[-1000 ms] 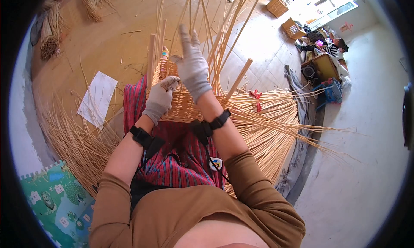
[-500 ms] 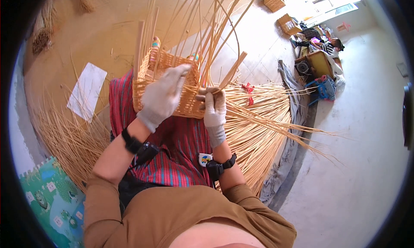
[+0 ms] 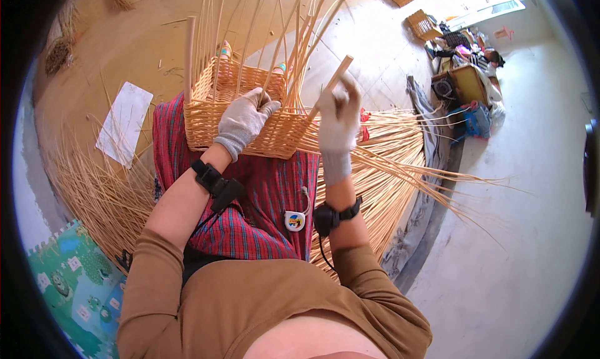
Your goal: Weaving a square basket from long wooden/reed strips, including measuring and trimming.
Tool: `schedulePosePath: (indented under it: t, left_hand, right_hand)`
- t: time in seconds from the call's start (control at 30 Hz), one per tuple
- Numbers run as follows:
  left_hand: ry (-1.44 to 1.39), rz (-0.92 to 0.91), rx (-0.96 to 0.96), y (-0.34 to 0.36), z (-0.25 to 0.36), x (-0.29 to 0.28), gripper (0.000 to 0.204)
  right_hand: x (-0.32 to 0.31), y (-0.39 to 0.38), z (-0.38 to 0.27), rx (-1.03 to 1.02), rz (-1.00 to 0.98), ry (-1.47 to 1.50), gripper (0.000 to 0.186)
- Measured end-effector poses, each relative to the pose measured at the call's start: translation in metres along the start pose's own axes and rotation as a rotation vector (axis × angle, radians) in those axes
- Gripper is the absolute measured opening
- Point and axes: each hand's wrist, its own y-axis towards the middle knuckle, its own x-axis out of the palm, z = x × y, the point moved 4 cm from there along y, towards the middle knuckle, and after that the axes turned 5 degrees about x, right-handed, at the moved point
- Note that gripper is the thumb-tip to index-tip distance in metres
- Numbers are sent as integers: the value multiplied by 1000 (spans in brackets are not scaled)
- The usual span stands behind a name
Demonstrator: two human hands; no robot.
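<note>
A half-woven wicker basket [image 3: 250, 134] lies across my lap on a red plaid cloth [image 3: 250, 215], its tall thin stakes pointing up and away. Thicker corner sticks stand at its corners, one [image 3: 190, 53] at the left and another [image 3: 334, 81] at the right. My left hand [image 3: 245, 118], in a pale glove, is closed on the near rim beside the upright stakes. Beside the right corner stick is my right hand [image 3: 339, 118], also gloved and raised; motion smears its fingers, so their grip is hidden.
A big bundle of cane rods [image 3: 381, 178] fans out at my right on a grey cloth [image 3: 431, 128]. Loose rods [image 3: 106, 203] lie at left, near a white board [image 3: 125, 123]. Finished baskets [image 3: 424, 25] and a seated person [image 3: 484, 62] are at far right.
My right hand has left the near right corner of the rim and risen to the right. My left hand has settled lower onto the rim. The basket has tilted slightly.
</note>
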Motion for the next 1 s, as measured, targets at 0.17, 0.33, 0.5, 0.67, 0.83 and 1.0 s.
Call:
schedulePosePath:
  t: [0.17,0.33,0.5,0.67,0.83,1.0]
  left_hand:
    - [-86,-38,-51,-14,6,3,21]
    - [50,151,311,-70,31,-3,24]
    - [64,-418,312,-119,17,37,14]
    - [-266,-795,-407,-151,-29,77,23]
    - [-784,-566,-59,-117,15,53,22]
    - [-533,-333,-41,-62,60,-91,20]
  right_hand:
    - [-122,-86,56,416,403,379,35]
    - [-149,-166,36,196,206,46,24]
    - [-45,-236,24,-383,-383,-654,42]
    - [-51,-190,43,-35,-130,-358,21]
    - [-22,-124,1,-224,-410,-429,50]
    - [-21,-22,-79,-426,-536,-693,46]
